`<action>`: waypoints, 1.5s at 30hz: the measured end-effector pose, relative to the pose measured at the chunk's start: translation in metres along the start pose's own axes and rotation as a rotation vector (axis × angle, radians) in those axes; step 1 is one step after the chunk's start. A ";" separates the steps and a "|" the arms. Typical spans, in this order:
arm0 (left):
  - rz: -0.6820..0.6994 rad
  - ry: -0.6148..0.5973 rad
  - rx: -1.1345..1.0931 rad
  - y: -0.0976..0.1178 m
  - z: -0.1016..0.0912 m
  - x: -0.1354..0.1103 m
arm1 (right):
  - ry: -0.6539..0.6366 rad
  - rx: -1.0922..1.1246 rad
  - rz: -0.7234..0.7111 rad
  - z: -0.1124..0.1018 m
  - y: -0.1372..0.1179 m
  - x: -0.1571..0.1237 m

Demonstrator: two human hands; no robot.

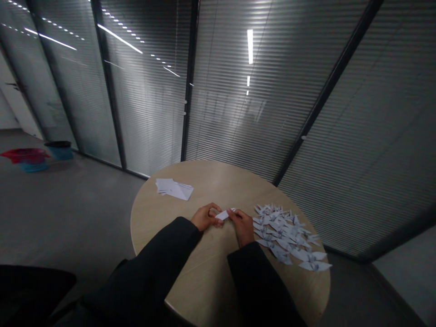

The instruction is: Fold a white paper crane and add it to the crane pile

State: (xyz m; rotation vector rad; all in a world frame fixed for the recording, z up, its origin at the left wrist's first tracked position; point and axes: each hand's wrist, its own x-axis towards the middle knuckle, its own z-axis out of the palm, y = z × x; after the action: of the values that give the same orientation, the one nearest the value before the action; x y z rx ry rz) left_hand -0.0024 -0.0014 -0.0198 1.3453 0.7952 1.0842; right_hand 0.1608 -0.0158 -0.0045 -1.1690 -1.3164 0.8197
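Observation:
On the round wooden table (177,272), both my hands pinch a small white folded paper (225,214) between them. My left hand (205,217) holds its left end with the fingers curled closed. My right hand (243,225) grips its right end, fingers pressed together. Dark sleeves cover both my arms. Just right of my right hand lies a heap of several folded white paper cranes (289,236). A small stack of flat white paper sheets (174,188) rests farther back on the left of the table.
Glass walls with closed blinds (238,91) stand right behind the table. On the grey floor at the far left sit a red tub (23,156) and a dark bin (59,149). A dark chair edge (30,290) shows bottom left.

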 end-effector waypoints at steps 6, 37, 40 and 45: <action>0.022 0.202 -0.115 0.016 -0.008 0.001 | -0.007 -0.002 0.069 0.002 -0.007 -0.003; 0.110 0.307 0.066 0.009 -0.003 0.002 | -0.355 -0.080 -0.040 0.014 0.001 -0.009; 0.108 0.341 0.143 0.011 -0.004 0.001 | -0.377 -0.069 -0.030 0.015 0.001 -0.010; 0.059 0.249 -0.005 0.015 0.000 0.002 | -0.297 -0.042 0.005 0.014 0.007 -0.007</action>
State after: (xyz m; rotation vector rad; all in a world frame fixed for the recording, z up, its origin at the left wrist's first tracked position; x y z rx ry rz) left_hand -0.0038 -0.0012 -0.0046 1.2509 0.9382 1.3170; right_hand 0.1471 -0.0184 -0.0145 -1.1133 -1.5797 1.0020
